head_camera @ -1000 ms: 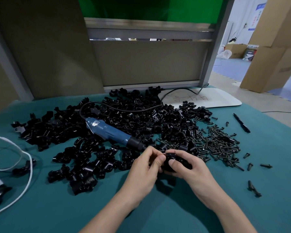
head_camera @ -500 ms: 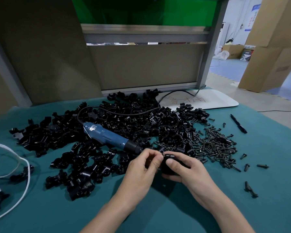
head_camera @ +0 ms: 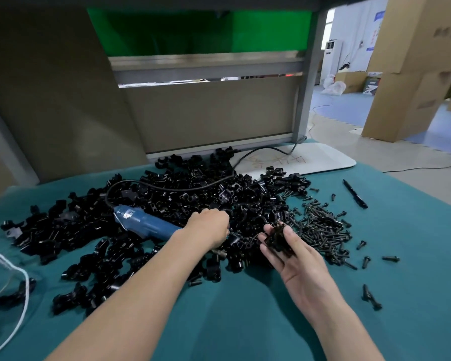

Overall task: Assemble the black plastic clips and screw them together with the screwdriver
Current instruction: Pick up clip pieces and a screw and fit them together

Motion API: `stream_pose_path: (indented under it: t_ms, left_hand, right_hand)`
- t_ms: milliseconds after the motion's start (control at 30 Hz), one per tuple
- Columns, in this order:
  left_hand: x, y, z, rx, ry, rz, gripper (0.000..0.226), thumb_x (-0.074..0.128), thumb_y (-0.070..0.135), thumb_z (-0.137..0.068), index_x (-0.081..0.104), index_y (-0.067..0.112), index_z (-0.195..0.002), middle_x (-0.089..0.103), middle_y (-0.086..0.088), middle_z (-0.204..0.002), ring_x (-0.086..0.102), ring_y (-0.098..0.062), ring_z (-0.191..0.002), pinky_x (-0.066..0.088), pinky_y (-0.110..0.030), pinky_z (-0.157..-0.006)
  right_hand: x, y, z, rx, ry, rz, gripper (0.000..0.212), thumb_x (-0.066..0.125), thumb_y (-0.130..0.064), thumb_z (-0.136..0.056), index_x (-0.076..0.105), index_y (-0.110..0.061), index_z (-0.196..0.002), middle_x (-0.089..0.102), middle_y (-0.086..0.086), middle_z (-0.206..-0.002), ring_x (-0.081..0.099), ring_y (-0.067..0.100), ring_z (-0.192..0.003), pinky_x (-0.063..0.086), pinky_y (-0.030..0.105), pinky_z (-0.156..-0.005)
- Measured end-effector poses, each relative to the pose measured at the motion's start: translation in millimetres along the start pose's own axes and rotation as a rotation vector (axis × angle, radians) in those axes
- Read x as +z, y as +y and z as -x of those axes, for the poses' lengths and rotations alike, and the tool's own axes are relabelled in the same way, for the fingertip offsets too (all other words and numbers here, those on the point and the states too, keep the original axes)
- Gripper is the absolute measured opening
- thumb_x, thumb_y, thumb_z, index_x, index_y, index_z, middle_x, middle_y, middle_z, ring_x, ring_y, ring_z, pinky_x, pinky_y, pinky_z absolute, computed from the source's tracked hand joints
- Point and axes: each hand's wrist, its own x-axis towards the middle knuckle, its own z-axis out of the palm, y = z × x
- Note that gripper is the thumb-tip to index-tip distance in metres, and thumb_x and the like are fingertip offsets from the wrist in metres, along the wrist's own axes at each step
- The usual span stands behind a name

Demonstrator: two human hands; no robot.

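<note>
Your right hand [head_camera: 294, 261] is turned palm up near the front of the table [head_camera: 245, 321]. It holds one clip [head_camera: 277, 239] across nearly straight fingers, and the thumb seems to pin it there from the side. The clip looks like two parts fitted together with something sticking up from it, possibly a screw. It is too dark and small to say whether a screw is seated, and nothing shows one driven in.

Your left hand [head_camera: 210, 226] reaches into the heap of clips [head_camera: 193, 196], knuckles up and fingers curled down among the parts. It sits just beside the front end of the screwdriver [head_camera: 143, 222]. You cannot tell from here whether it grips anything, because the fingertips are hidden.

The screwdriver lies on its side on the heap and neither hand holds it. By that, the piece in your right hand is at most assembled, and screwing it together is not yet done.

Most of the job looks to be ahead of you. The heap spreads across the middle and left of the table, and the screws [head_camera: 320, 225] lie in a thick scatter just to its right. No separate stack of finished pieces can be made out. A few dark pieces do lie apart at the right edge, too small to judge.
</note>
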Motion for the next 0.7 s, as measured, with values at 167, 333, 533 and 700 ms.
stream_pose_path:
  t_ms: [167, 333, 533, 700]
  left_hand:
    - [2.8, -0.9, 4.9, 0.012, 0.068, -0.028, 0.023, 0.044, 0.023, -0.102, 0.064, 0.014, -0.111, 0.061, -0.008, -0.118, 0.053, -0.028, -0.111, 0.039, -0.041, -0.093]
    - [4.7, -2.0, 42.2, 0.055, 0.412, 0.466, 0.013, 0.049, 0.033, -0.103, 0.058, 0.024, -0.101, 0.066, 0.009, -0.09, 0.061, -0.014, -0.086, 0.05, -0.033, -0.08]
    - [41.6, 10.7, 104.8, 0.071, 0.457, 1.324, 0.016, 0.064, 0.02, -0.097, 0.067, 0.036, -0.096, 0.068, 0.012, -0.081, 0.061, -0.012, -0.073, 0.056, -0.031, -0.069]
    - [58.4, 12.3, 112.9, -0.009, 0.446, 1.552, 0.021, 0.071, 0.011, -0.092, 0.072, 0.027, -0.105, 0.07, 0.014, -0.087, 0.062, -0.006, -0.079, 0.054, -0.023, -0.074]
  right_hand:
    - [2.9, 1.7, 0.2, 0.05, 0.004, 0.019, 0.048, 0.071, -0.021, -0.082, 0.064, 0.005, -0.122, 0.074, 0.023, -0.116, 0.074, 0.035, -0.106, 0.065, 0.037, -0.077]
    - [2.6, 2.6, 1.5, 0.076, -0.013, 0.027, 0.047, 0.072, -0.021, -0.083, 0.065, 0.007, -0.12, 0.074, 0.024, -0.117, 0.075, 0.033, -0.102, 0.064, 0.033, -0.073]
    - [5.0, 5.7, 2.2, 0.099, -0.051, 0.082, 0.042, 0.073, -0.02, -0.086, 0.067, 0.005, -0.119, 0.073, 0.025, -0.118, 0.075, 0.033, -0.101, 0.063, 0.034, -0.076]
    - [7.3, 7.1, 4.5, 0.107, -0.071, 0.146, 0.042, 0.07, -0.021, -0.088, 0.066, 0.005, -0.121, 0.073, 0.024, -0.118, 0.074, 0.036, -0.104, 0.063, 0.037, -0.08]
